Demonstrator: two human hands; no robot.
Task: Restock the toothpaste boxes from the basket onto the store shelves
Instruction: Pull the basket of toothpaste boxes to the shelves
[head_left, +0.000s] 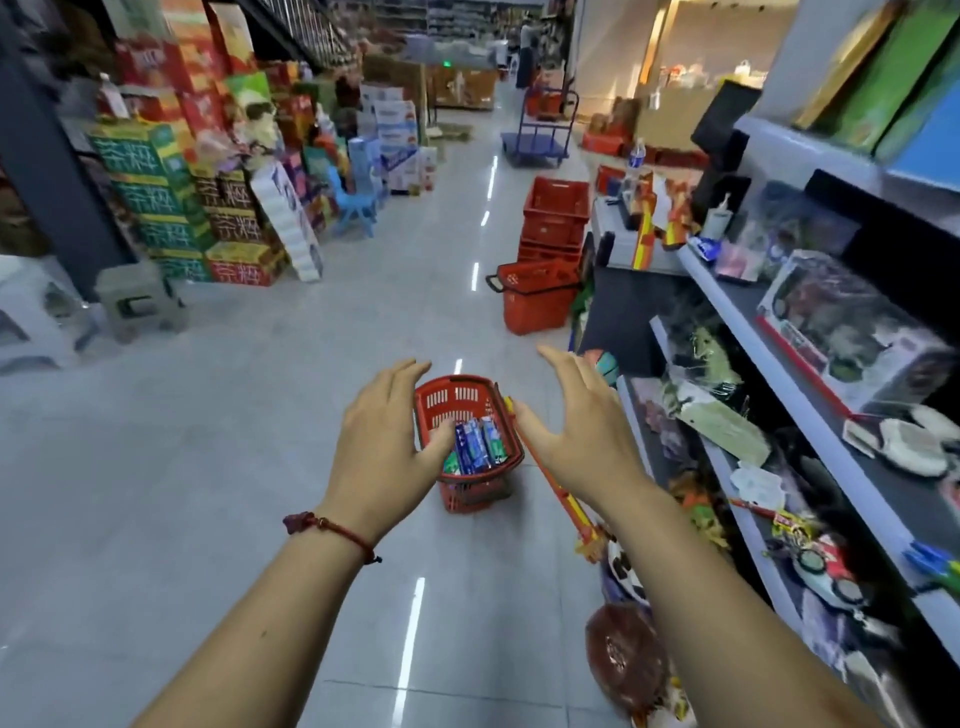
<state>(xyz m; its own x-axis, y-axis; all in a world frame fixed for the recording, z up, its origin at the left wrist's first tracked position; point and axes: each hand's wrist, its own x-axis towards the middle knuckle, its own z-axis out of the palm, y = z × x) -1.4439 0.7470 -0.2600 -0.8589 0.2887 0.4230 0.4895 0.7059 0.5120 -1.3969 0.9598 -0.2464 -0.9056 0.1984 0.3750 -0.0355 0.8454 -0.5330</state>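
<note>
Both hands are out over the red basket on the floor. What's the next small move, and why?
Probably lower the left hand into the red basket and grip one toothpaste box. Both it and the right hand are open and empty, and the boxes lie in the basket on the floor.

Bright overhead strip lights glare off the floor (260, 467); wide-angle edges bend.

basket (457, 402): red slotted plastic | floor (234, 415): glossy smooth tile
</note>
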